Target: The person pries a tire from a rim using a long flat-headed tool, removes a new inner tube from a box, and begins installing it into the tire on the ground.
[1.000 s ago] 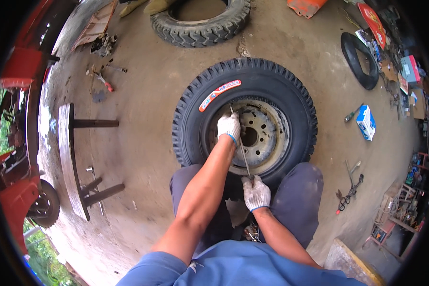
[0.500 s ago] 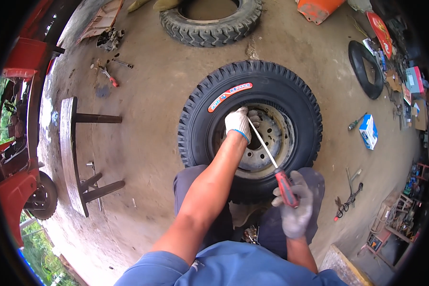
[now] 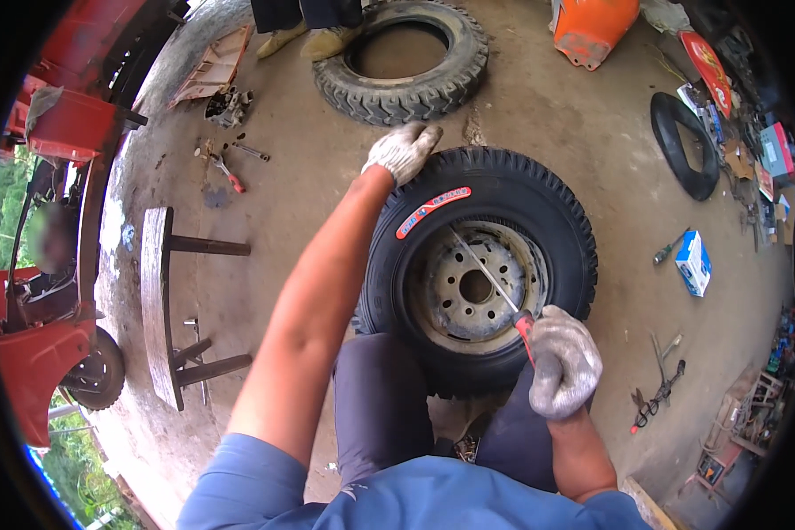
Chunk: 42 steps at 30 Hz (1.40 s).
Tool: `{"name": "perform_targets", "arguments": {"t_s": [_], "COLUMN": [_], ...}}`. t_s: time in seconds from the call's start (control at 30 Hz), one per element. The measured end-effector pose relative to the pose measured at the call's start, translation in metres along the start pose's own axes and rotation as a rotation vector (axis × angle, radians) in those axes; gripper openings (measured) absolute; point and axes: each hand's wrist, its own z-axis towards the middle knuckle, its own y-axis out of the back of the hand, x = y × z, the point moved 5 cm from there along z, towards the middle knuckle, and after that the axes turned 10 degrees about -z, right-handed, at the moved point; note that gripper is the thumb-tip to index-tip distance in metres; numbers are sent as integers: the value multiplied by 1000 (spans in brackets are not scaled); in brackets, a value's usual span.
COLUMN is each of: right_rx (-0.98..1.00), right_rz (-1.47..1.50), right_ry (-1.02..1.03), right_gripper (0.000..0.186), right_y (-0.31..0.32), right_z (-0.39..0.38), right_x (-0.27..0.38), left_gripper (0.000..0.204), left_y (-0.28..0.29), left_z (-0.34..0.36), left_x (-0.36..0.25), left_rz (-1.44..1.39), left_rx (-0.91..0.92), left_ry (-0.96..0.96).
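My gloved left hand (image 3: 402,150) grips the upper-left tread of the black tire (image 3: 556,212), its fingers bent over the edge beside a red-and-white sticker (image 3: 433,205). The tire lies flat by my knees, around a dented cream steel wheel (image 3: 455,314) with a ring of holes. My gloved right hand (image 3: 564,362) holds a screwdriver (image 3: 523,325) by its red handle at the lower right of the tire. The long shaft slants up-left across the wheel, and its tip sits at the upper edge between rim and tire.
Another tire (image 3: 389,102) and a person's feet (image 3: 327,42) are at the top. A wooden stand (image 3: 157,309) lies left, near a red vehicle (image 3: 40,371) and a person's blurred head (image 3: 53,234). An inner tube (image 3: 689,181), blue-white box (image 3: 693,261) and tools (image 3: 658,397) lie right.
My left hand has moved from inside the wheel up to the tread. My right hand has risen and shifted right, now wrapped round the screwdriver handle. A person's legs show more at the top.
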Motion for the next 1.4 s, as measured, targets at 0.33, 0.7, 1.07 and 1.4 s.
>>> {"name": "perform_targets", "arguments": {"t_s": [0.33,0.7,1.07,1.4], "right_rx": [100,110,200,192], "right_rz": [167,230,252,-18], "right_ry": [-153,-271,-388,-636], "right_gripper": [18,19,19,17], "right_y": [-7,-77,-81,-130], "right_z": [50,239,257,342], "right_x": [-5,-14,-24,-85], "left_gripper": [34,32,31,30], "left_y": [-35,-24,-20,-43], "left_z": [32,77,89,120], "left_x": [18,43,40,76], "left_rz": [171,-65,-56,-107], "left_rx": [244,232,236,383], "left_ry": [-117,45,125,347]}}
